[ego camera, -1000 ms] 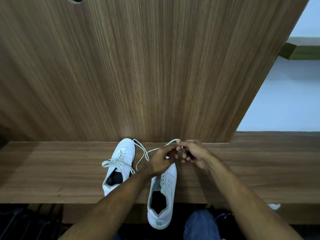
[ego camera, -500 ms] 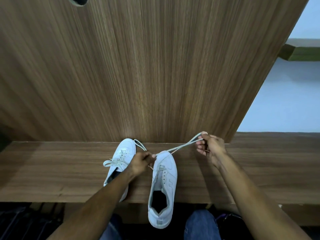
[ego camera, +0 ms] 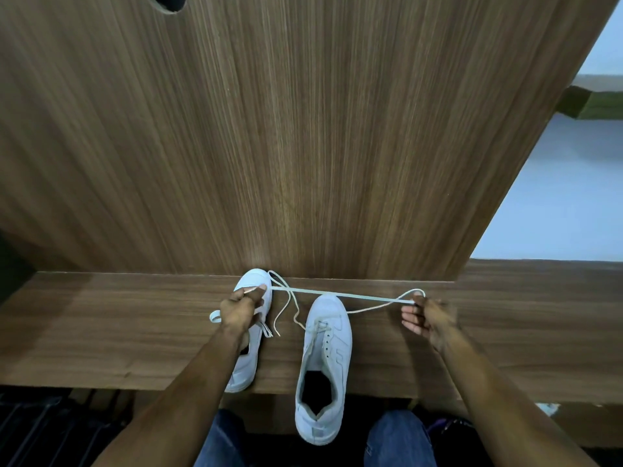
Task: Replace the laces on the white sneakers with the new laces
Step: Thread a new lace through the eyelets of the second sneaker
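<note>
Fingers (ego camera: 251, 293) pinch lace (ego camera: 337, 294) taut — sneaker (ego camera: 325, 358) beneath | wooden panel (ego camera: 303, 146) behind

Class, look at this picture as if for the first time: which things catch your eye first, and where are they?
A white lace is stretched taut between the left hand and right hand, above the wooden shelf. Below it sit two white sneakers: the left sneaker partly under the left arm, the right sneaker with its heel over the shelf's front edge.

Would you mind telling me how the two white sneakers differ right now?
The left sneaker is partly hidden under the left hand; the right sneaker lies uncovered. The right sneaker's heel overhangs the shelf edge further than the left's. The right sneaker's eyelets look mostly empty; the left's are hidden. Both point toes toward the wall.
</note>
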The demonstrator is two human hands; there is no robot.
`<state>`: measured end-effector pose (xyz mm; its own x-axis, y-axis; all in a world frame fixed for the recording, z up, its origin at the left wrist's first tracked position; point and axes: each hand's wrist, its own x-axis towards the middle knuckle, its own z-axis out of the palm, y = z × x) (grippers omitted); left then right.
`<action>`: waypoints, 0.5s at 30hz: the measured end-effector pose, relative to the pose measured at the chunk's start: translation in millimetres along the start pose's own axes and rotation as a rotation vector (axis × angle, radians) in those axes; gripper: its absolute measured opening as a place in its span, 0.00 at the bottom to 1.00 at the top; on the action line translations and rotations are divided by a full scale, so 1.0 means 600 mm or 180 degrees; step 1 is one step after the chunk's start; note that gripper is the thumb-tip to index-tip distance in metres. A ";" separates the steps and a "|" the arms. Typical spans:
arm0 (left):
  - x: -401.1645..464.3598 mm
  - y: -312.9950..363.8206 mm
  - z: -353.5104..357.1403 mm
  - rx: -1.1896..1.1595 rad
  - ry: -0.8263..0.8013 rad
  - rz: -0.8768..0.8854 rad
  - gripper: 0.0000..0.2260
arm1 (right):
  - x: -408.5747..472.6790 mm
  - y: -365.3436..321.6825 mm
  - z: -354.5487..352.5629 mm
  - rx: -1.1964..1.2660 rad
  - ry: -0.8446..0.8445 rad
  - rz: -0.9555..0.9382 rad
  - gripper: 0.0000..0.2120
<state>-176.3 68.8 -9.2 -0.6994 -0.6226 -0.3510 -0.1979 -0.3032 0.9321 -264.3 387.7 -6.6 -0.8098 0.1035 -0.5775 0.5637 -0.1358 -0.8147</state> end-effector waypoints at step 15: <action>0.000 0.075 0.067 0.0571 -0.0520 0.2163 0.06 | -0.051 0.082 0.131 -0.2649 -0.1206 -0.0790 0.18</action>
<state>-212.9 83.9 36.2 -0.7990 -0.5115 0.3163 0.2175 0.2446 0.9449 -224.8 300.3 -24.9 -0.8387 -0.3116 -0.4466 0.1848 0.6086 -0.7717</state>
